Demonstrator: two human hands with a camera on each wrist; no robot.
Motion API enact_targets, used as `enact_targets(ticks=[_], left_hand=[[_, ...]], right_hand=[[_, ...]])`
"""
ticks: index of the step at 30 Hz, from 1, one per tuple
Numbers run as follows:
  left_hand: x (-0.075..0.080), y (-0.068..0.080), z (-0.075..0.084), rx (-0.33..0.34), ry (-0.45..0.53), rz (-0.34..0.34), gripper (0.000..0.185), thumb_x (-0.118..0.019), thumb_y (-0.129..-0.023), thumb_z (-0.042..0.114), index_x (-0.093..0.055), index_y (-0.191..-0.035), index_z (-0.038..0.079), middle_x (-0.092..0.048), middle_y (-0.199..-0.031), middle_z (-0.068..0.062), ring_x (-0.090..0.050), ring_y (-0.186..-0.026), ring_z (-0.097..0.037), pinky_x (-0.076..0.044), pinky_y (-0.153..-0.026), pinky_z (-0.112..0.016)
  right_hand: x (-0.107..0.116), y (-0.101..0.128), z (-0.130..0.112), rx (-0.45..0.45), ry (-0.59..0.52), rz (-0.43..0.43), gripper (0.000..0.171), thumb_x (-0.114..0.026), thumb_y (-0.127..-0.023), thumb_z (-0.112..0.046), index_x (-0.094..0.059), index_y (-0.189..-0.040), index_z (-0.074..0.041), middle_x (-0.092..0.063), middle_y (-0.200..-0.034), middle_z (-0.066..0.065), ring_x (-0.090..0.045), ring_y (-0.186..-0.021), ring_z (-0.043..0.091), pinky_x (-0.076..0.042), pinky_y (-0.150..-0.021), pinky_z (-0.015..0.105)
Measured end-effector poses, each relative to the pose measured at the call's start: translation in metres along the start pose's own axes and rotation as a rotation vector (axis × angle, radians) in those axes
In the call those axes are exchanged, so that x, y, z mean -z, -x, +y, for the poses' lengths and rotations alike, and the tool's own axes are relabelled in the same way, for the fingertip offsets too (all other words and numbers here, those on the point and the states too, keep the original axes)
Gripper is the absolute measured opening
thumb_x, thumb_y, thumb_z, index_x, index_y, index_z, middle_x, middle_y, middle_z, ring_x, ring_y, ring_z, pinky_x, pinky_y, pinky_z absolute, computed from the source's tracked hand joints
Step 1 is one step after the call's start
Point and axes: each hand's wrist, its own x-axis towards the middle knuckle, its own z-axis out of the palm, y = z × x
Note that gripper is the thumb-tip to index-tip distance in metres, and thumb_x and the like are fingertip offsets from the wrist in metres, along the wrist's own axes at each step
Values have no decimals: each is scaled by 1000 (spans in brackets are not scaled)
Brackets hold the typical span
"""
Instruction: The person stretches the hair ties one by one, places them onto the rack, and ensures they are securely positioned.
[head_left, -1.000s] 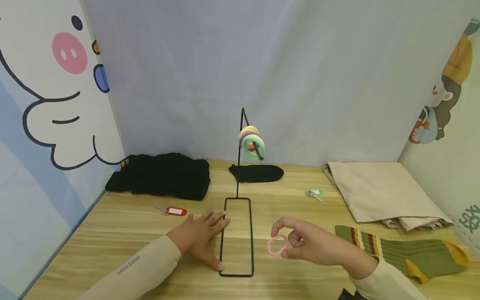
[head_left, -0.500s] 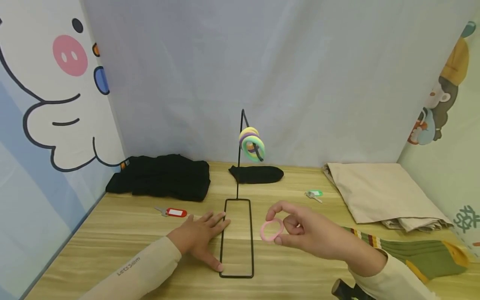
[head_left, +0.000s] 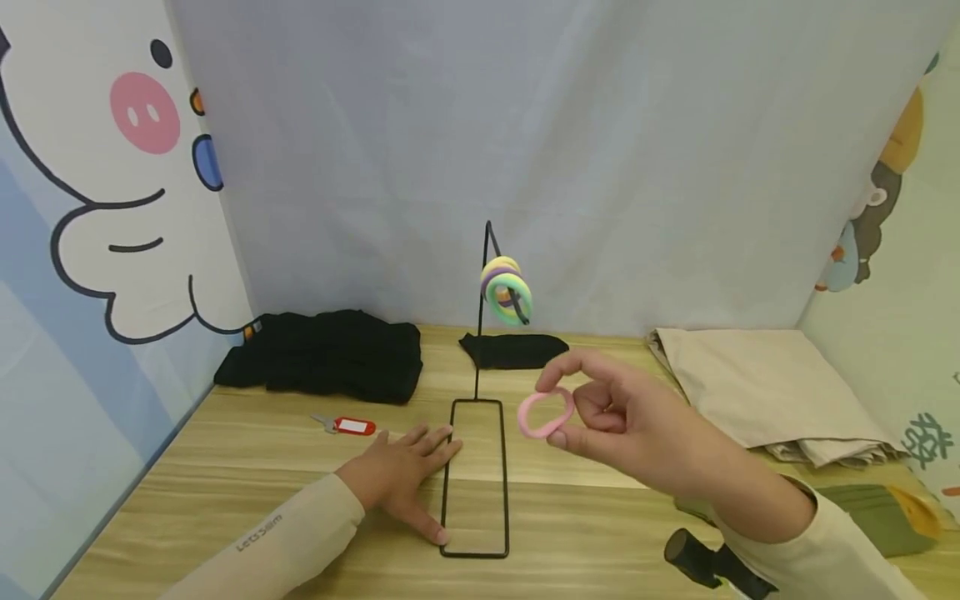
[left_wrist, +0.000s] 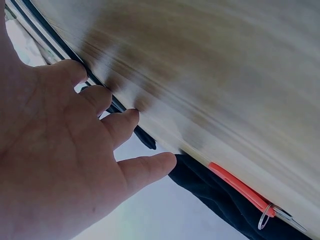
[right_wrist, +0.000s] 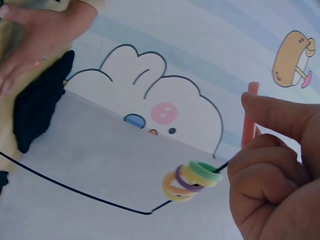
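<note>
Left hand lies flat on table, near red key tag.

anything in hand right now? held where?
Right hand pinches a pink hair tie by its right edge, between thumb and forefinger. Left hand holds nothing; it rests flat on the table against the wire stand's base.

Bright, even light; wrist views perhaps blurred.

Pink hair tie in right hand. Yellow, purple, green hair ties on black wire stand. Light wood-grain table. Red key tag. Black folded cloth. Beige folded cloth. Olive sock, mustard toe. Beige sleeves.
</note>
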Motion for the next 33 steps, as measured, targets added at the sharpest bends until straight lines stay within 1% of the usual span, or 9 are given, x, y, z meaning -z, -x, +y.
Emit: enact_targets(ticks=[4,10,13,15,18,21,26,30,33], left_hand=[[1,0,0,-4,2,4,113,-62,-58,79,-19,-149,28,-12,-157,4,-15,-143,-28,-19,-104,-65],[2,-1,1,-5,8,6,112,-63,-58,78,-20,-149,28,-13,-157,3,-15,-143,-28,-19,-104,-65],[1,-2,1,-4,8,5,112,-63,-58,78,-20,-149,28,-14,-157,3,-15,-143,-27,-19,-104,-65],[0,-3,1,-5,6,5,113,-63,-57,79,-20,-149,28,-14,-157,4,-15,-143,-27,-19,-104,-65],[-1,-4,2,-3,7,6,113,-63,-57,79,-20,-148,29,-14,-156,4,-16,-143,-27,-19,-104,-65],[-1,-5,2,3,1,4,114,-63,-56,80,-20,-148,29,-14,-156,4,-16,-143,-26,-19,-104,-65],[0,-7,1,10,-19,10,115,-64,-54,80,-22,-148,29,-16,-156,5,-18,-142,-27,-19,-104,-65],[2,-8,-1,1,-38,37,114,-64,-52,81,-29,-146,27,-24,-154,3,-22,-141,-28,-22,-104,-64],[3,-11,-3,4,-29,44,112,-64,-52,81,-34,-144,26,-29,-151,1,-26,-139,-30,-23,-103,-64]], right_hand=[[8,-9,-12,49,15,60,32,-67,-83,-2,-51,-110,-8,-21,-54,3,-21,-46,10,-30,-44,26],[16,-27,-18,70,46,148,34,-67,-81,1,-51,-109,-8,-20,-54,2,-20,-46,11,-28,-43,27],[18,-36,-15,40,53,159,38,-69,-80,0,-51,-113,-6,-18,-55,1,-19,-46,12,-27,-44,27],[18,-39,-12,-2,48,149,42,-70,-79,-1,-50,-115,-5,-18,-56,-1,-19,-46,11,-26,-44,26],[18,-40,-9,-66,47,141,48,-72,-78,-3,-48,-119,-6,-18,-56,-4,-18,-46,9,-26,-44,26],[18,-39,-6,-103,47,139,51,-73,-78,-5,-47,-122,-9,-18,-56,-4,-18,-46,9,-26,-45,26],[18,-36,-2,-133,37,147,52,-73,-78,-6,-48,-123,-10,-19,-56,-4,-19,-47,8,-25,-45,25],[16,-31,4,-152,11,150,49,-71,-80,-8,-48,-123,-7,-19,-55,-5,-19,-46,7,-23,-43,25],[13,-28,15,-179,-5,141,46,-69,-82,-10,-48,-123,-6,-20,-54,-5,-19,-45,7,-24,-43,25]])
